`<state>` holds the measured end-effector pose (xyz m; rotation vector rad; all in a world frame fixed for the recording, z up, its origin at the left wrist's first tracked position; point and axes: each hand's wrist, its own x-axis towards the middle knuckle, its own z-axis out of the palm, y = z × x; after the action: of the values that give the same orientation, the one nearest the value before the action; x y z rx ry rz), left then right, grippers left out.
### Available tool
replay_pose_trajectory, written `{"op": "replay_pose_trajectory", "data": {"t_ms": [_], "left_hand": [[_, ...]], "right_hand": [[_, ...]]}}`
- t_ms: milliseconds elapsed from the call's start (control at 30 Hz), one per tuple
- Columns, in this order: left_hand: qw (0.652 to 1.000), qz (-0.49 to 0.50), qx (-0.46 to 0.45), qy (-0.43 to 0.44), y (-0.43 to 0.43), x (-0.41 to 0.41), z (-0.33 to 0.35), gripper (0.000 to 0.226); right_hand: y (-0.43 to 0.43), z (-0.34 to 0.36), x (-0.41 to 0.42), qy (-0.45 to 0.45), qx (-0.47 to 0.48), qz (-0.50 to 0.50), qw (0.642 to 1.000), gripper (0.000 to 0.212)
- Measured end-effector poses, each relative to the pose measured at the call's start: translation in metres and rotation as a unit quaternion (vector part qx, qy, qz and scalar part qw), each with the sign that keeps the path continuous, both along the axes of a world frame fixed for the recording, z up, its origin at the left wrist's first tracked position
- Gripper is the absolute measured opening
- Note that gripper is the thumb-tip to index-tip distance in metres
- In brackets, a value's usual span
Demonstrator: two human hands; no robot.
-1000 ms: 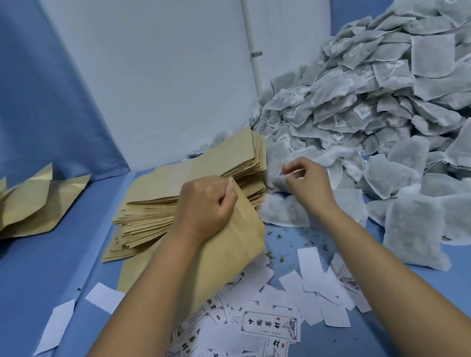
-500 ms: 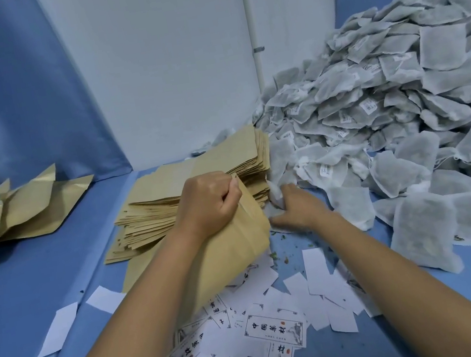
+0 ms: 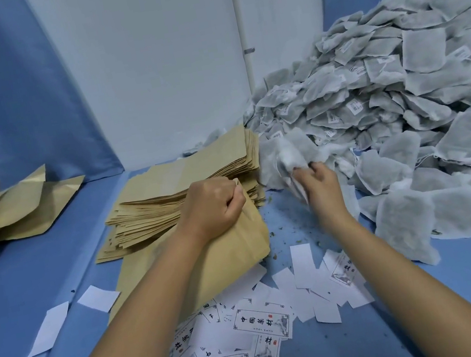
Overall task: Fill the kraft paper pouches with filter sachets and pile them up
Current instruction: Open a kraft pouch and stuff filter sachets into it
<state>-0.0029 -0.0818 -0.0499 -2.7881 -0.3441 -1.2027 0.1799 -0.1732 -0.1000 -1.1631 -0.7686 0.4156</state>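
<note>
**A:** Head view: what could go wrong?

**B:** The left hand (image 3: 214, 210) fists the mouth of a kraft pouch (image 3: 230, 261) at frame centre. If that mouth is pinched flat, I'd judge the sachets (image 3: 289, 153) clutched in the right hand (image 3: 320, 182), just right of centre, may snag and spill.

**A:** How do they look?

**B:** Soft, grey-white and crumpled. They are blurred, so the count is unclear. The heap (image 3: 399, 80) fills the right.

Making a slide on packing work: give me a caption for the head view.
Left hand grips a kraft pouch; right hand grips sachets at the heap's edge.
</note>
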Motion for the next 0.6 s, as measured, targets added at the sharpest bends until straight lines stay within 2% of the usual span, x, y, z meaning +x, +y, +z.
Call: {"op": "replay_pose_trajectory", "data": {"t_ms": [67,133,167,233,300,333,400,433,533,600], "left_hand": [[1.000,0.001,-0.001,-0.014,-0.004,0.006,0.000,0.044],[0.999,-0.004,-0.008,-0.045,-0.008,0.012,0.001,0.043],[0.998,-0.011,-0.011,-0.061,-0.009,0.014,0.001,0.042],[0.997,-0.026,-0.012,-0.072,-0.012,0.016,0.001,0.041],[0.997,-0.037,-0.010,-0.065,-0.018,0.019,0.001,0.042],[0.997,-0.045,-0.007,-0.058,-0.022,0.022,0.001,0.042],[0.998,-0.056,0.010,-0.039,-0.029,0.028,0.001,0.041],[0.998,-0.054,0.018,-0.030,-0.029,0.029,0.002,0.041],[0.999,-0.028,0.023,-0.036,-0.019,0.018,0.004,0.042],[0.998,-0.015,0.001,-0.062,-0.013,0.008,0.005,0.042]], "right_hand": [[-0.009,0.015,-0.004,0.163,0.055,0.165,0.971,0.021],[-0.017,0.019,-0.013,0.171,-0.018,0.284,0.943,0.019],[-0.019,0.018,-0.019,0.127,-0.081,0.313,0.938,0.020],[-0.020,0.015,-0.029,-0.038,-0.199,0.308,0.929,0.018],[-0.015,0.021,-0.041,-0.232,-0.284,0.266,0.891,0.017],[-0.010,0.023,-0.047,-0.290,-0.321,0.250,0.866,0.023],[0.000,0.024,-0.060,-0.295,-0.382,0.237,0.843,0.036],[0.000,0.021,-0.063,-0.314,-0.371,0.240,0.840,0.038],[-0.003,0.039,-0.067,-0.290,-0.317,0.285,0.857,0.024],[-0.006,0.044,-0.057,-0.292,-0.258,0.258,0.884,0.015]]}}
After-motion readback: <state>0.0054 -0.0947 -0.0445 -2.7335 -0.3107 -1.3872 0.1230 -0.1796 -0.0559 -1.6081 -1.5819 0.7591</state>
